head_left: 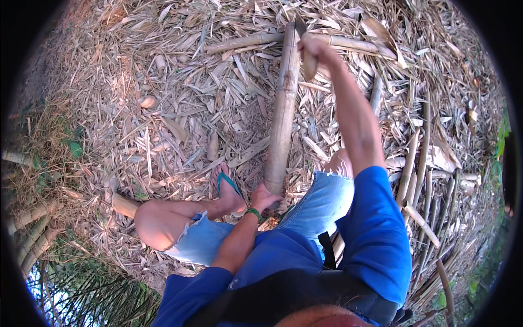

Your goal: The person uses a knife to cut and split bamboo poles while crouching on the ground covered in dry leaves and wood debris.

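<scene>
And here we are with the thick bamboo pole [281,117], front and centre, running lengthwise away from the body on a ground of dry leaves [180,71]. Its far part lies over a thinner pole [245,42] set crosswise.

Down at the near end, we have the left hand [263,199], its fingers curled round the bamboo, some of them hidden from us. Up at the far end, the right arm is at full reach, and there's the right hand [318,50], clenched about the pale wooden handle [310,70] of a knife. The dark blade [300,24] is right up against the pole's far end; whether it has bitten in, we cannot tell.

Moving outward, we spot a green band [254,213] on the left wrist, and a teal-strapped sandal [231,182] on the left foot, just left of the pole's near end. Knees bent, one to each side, in frayed light-blue denim [318,199], with a blue shirt [376,234] above.

Out to the right, we find a spread of long sticks [425,144]; to the left, a cut length of pale bamboo [124,205] beside the knee, and more stems [35,240] near the rim.
</scene>
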The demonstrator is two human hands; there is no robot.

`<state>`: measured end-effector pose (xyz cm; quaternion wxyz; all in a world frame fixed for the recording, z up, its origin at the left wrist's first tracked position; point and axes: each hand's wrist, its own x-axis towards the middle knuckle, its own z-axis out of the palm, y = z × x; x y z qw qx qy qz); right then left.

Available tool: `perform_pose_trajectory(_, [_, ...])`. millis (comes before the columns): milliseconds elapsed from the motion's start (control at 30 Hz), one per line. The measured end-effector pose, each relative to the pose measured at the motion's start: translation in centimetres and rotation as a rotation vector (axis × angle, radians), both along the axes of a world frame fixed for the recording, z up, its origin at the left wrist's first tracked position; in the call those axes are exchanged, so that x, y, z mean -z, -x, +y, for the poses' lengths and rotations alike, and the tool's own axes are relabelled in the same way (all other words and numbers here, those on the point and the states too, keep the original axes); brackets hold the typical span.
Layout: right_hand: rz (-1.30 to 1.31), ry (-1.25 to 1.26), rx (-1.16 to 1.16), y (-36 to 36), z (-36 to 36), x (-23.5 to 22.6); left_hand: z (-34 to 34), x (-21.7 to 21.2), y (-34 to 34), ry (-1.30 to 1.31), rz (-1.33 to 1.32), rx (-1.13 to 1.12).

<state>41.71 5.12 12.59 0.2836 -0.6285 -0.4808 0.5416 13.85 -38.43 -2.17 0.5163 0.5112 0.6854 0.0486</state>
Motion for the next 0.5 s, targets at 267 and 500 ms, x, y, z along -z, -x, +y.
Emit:
perform_pose_trajectory(267, [-0.028,0.027,-0.187,-5.5,0.0,-7.2,2.1,-0.9,3.7,-0.119,0.367,0.026])
perform_pose_trajectory(500, [-1.016,-0.097,-0.468,3.2,-7.1,2.9,6.9,-5.7,-0.8,-0.037,0.211,0.046])
